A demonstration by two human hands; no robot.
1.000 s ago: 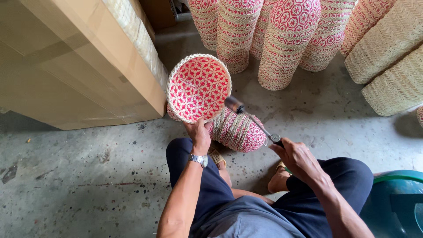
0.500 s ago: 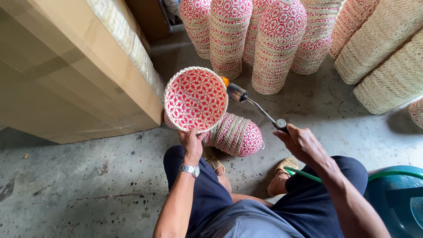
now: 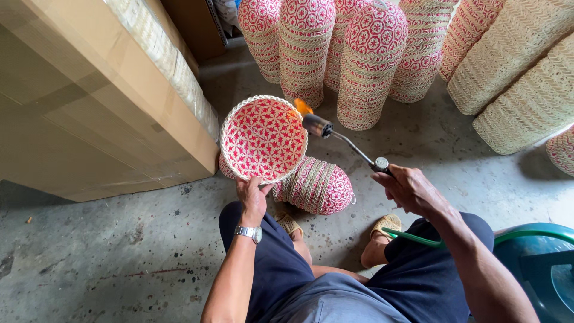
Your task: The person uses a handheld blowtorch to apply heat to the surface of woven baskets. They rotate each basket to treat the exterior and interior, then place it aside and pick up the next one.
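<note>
Both hands are busy above the grey concrete floor (image 3: 119,257). With the left hand (image 3: 251,197), wearing a silver wristwatch (image 3: 248,232), the person grips the lower rim of a round woven basket with a red and cream star pattern (image 3: 263,139), fingers closed on its edge, holding it tilted so that its open inside faces the camera. With the right hand (image 3: 409,190) the person is clenched around the grip of a metal gas torch with a thin bent tube (image 3: 347,143); its dark nozzle sits just beside the basket's upper right rim, and a small orange flame (image 3: 303,107) touches that rim.

Behind and just below the held basket, a short stack of matching red and cream baskets (image 3: 317,185) lies on its side on the floor, between the person's knees and the cardboard. A green hose (image 3: 418,240) runs from under the right forearm toward a green round container (image 3: 538,263) at the lower right edge.

Tall upright stacks of red and cream woven baskets (image 3: 371,66) stand along the far side, and stacks of plain cream woven baskets (image 3: 526,78) lean at the upper right. Large brown cardboard boxes (image 3: 89,101) fill the left side. The person sits low in dark blue trousers, with tan sandals (image 3: 385,224) on the feet.
</note>
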